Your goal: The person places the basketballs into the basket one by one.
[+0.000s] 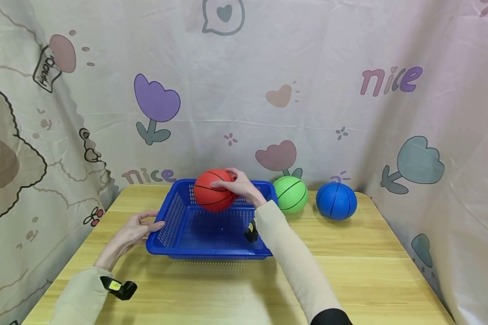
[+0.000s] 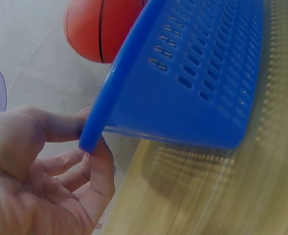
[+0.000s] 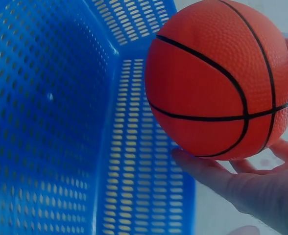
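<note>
Slip risk over the blue basket [image 1: 211, 251]
Right grip [image 1: 241, 187] pinches the red ball [image 1: 209, 199], left grip [image 1: 134, 230] the basket's left side; a loosened hold could bounce the ball outside.

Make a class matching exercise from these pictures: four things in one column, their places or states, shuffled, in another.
1. Red ball with black lines
2. Green ball with black lines
3. Blue ball with black lines
4. Rectangular blue plastic basket

A. Between the basket and the blue ball
B. Pinched at one edge by the bare left hand
C. Farthest right of the balls
D. Held in the bare right hand

Pairs: 1-D; 2-A; 3-C; 4-B
</note>
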`<state>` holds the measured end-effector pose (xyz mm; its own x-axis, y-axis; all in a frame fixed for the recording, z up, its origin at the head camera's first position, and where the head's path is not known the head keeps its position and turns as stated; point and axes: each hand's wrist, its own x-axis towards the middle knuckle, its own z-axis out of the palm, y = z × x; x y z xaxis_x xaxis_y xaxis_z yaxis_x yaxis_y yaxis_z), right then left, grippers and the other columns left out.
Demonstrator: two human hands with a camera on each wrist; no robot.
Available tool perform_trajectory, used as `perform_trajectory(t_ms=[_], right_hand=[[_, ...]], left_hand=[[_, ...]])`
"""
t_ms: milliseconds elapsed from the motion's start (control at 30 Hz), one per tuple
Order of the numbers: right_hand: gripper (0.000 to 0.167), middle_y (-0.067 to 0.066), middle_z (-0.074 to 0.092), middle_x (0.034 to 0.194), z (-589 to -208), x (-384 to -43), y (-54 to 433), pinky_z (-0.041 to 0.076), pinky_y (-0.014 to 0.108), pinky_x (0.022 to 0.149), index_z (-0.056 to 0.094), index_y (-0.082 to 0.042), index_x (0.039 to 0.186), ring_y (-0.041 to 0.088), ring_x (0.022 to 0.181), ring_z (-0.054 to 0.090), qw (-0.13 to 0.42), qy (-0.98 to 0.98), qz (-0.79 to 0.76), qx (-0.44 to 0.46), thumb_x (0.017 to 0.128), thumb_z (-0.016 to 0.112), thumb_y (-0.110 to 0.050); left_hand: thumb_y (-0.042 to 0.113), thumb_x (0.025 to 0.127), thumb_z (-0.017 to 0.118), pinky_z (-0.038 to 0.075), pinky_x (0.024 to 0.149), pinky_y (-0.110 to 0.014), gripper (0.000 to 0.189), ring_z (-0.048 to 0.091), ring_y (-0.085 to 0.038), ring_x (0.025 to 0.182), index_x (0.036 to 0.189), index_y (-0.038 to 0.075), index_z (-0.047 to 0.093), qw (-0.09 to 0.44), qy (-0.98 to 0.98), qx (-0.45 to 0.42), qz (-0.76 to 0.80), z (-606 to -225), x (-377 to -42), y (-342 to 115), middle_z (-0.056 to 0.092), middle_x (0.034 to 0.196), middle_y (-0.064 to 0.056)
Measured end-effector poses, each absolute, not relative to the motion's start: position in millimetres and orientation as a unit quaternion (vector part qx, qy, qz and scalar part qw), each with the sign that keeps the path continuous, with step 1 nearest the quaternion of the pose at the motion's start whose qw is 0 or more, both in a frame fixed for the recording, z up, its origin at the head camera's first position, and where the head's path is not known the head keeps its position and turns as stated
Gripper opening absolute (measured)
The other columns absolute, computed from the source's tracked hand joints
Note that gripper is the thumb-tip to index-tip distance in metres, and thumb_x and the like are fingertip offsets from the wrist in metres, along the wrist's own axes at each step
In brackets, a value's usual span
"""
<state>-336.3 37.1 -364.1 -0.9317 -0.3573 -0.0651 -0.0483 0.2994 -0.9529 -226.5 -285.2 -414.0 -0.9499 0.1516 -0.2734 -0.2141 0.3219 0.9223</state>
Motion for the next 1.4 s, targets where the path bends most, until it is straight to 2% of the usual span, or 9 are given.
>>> perform_trajectory(t_ms=[233, 400, 633, 833, 1400], right_hand=[[0.079, 0.015, 0.055, 0.138, -383, -339, 25, 0.061, 0.042, 0.085, 0.039, -0.020, 0.153, 0.027, 0.113, 0.062, 0.162, 0.774, -0.602, -0.114, 0.087, 0.075, -0.042], [0.077, 0.016, 0.052, 0.141, -395, -342, 18, 0.059, 0.046, 0.092, 0.038, -0.021, 0.154, 0.029, 0.118, 0.058, 0.175, 0.765, -0.609, -0.119, 0.088, 0.074, -0.039], [0.073, 0.018, 0.050, 0.144, -405, -345, 11, 0.058, 0.052, 0.094, 0.039, -0.024, 0.154, 0.032, 0.122, 0.057, 0.198, 0.752, -0.615, -0.132, 0.090, 0.074, -0.033], [0.069, 0.015, 0.047, 0.148, -412, -345, 3, 0.056, 0.052, 0.098, 0.042, -0.027, 0.153, 0.033, 0.126, 0.055, 0.210, 0.747, -0.615, -0.139, 0.091, 0.073, -0.031], [0.067, 0.015, 0.043, 0.152, -426, -349, -12, 0.053, 0.054, 0.102, 0.040, -0.024, 0.154, 0.034, 0.129, 0.052, 0.215, 0.759, -0.593, -0.165, 0.094, 0.069, -0.031]], left_hand=[[0.024, 0.102, 0.061, 0.063, 0.075, -0.037, 0.074, 0.074, -0.018, 0.086, 0.154, -0.009, 0.019, 0.155, 0.802, -0.009, 0.577, -414, -227, -286, 0.073, 0.103, -0.005], [0.023, 0.102, 0.061, 0.063, 0.075, -0.037, 0.074, 0.074, -0.017, 0.086, 0.154, -0.009, 0.019, 0.157, 0.800, -0.014, 0.578, -413, -226, -285, 0.072, 0.103, -0.006], [0.023, 0.102, 0.061, 0.063, 0.075, -0.037, 0.074, 0.073, -0.016, 0.087, 0.154, -0.009, 0.019, 0.158, 0.802, -0.019, 0.576, -413, -225, -286, 0.071, 0.107, -0.009], [0.023, 0.101, 0.061, 0.063, 0.076, -0.037, 0.075, 0.073, -0.016, 0.086, 0.154, -0.009, 0.019, 0.156, 0.804, -0.022, 0.574, -413, -225, -286, 0.072, 0.102, -0.005], [0.023, 0.101, 0.062, 0.063, 0.075, -0.036, 0.071, 0.073, -0.015, 0.086, 0.152, -0.007, 0.024, 0.155, 0.799, -0.022, 0.581, -414, -228, -284, 0.072, 0.099, -0.004]])
